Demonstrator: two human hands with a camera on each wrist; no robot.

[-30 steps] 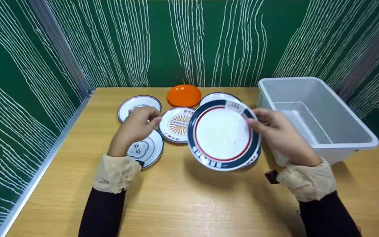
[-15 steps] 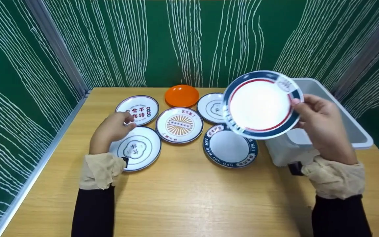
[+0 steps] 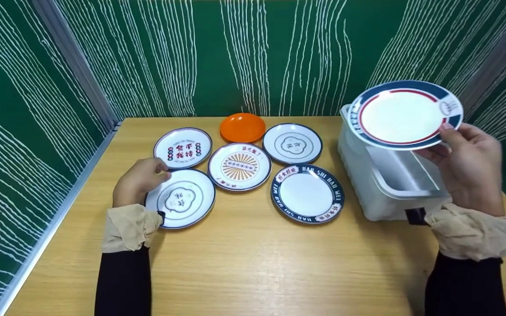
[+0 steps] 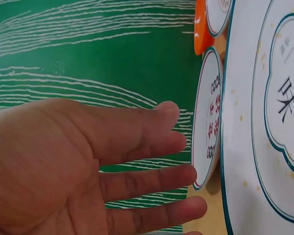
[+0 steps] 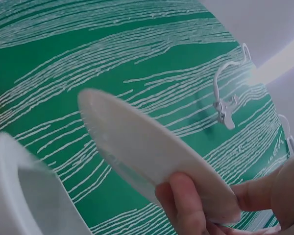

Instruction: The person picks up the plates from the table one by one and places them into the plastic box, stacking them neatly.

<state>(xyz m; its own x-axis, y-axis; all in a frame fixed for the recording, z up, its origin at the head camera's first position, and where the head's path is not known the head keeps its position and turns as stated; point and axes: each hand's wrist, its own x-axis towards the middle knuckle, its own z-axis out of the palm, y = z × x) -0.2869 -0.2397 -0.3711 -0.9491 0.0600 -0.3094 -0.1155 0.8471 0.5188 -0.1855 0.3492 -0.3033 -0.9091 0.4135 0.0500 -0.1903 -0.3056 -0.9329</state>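
Right hand [image 3: 470, 164] curled on the near-right rim of a navy-and-red-rimmed plate [image 3: 404, 114], thumb on top and fingers [image 5: 186, 205] beneath, plate lifted clear and tilted slightly, hanging above the white plastic bin [image 3: 369, 184]. Underside of that plate plain white in the right wrist view, bin rim showing at the lower left there.

Left hand [image 3: 139, 182] well to the left of the bin, loosely curled in the head view, fingers [image 4: 152, 147] nearly straight in the left wrist view, gripping nothing, resting at the upper-left edge of a white plate with a cloud outline [image 3: 182, 198]; cannot tell whether fingertips touch its rim.

Left of the bin on the wooden table [image 3: 253, 272], 6 dishes lying flat: just beside the bin, a navy-rimmed plate with lettering [image 3: 308, 193]; behind it, a white plate with a thin dark ring [image 3: 292, 143]; further left, a sunburst plate [image 3: 239, 166]; beyond that, an orange dish [image 3: 242, 127]; farthest from the bin, a plate with red characters [image 3: 183, 148] and the cloud-outline plate.
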